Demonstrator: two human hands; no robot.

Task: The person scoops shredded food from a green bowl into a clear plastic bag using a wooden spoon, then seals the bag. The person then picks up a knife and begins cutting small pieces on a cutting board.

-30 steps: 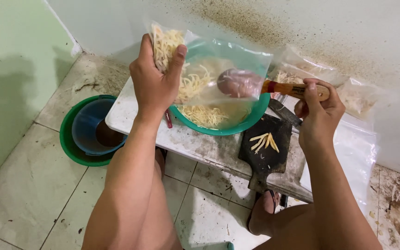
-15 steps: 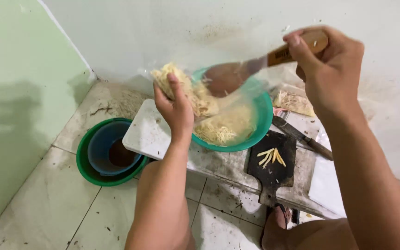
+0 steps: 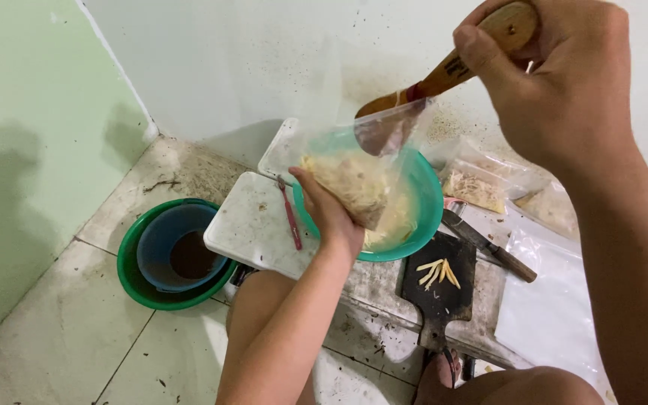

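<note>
My left hand (image 3: 329, 214) grips a clear plastic bag (image 3: 361, 161) partly filled with pale shredded food, held over a teal bowl (image 3: 423, 217). My right hand (image 3: 556, 82) is raised at the upper right and holds a wooden spoon (image 3: 444, 75) by its handle. The spoon's head sits inside the bag's open mouth. The bowl holds more of the same shredded food, mostly hidden behind the bag and my left hand.
A white board (image 3: 253, 225) with a red-handled tool (image 3: 290, 214) lies left of the bowl. A black cutting board (image 3: 438, 289) carries a few pale sticks; a knife (image 3: 489, 244) lies beside it. Filled bags (image 3: 481, 187) lie behind. A green basin holding a blue one (image 3: 170, 255) stands on the floor.
The view has shifted closer. My right hand has risen and tipped the spoon down into the bag's mouth. My left hand has lowered the bag in front of the bowl.
</note>
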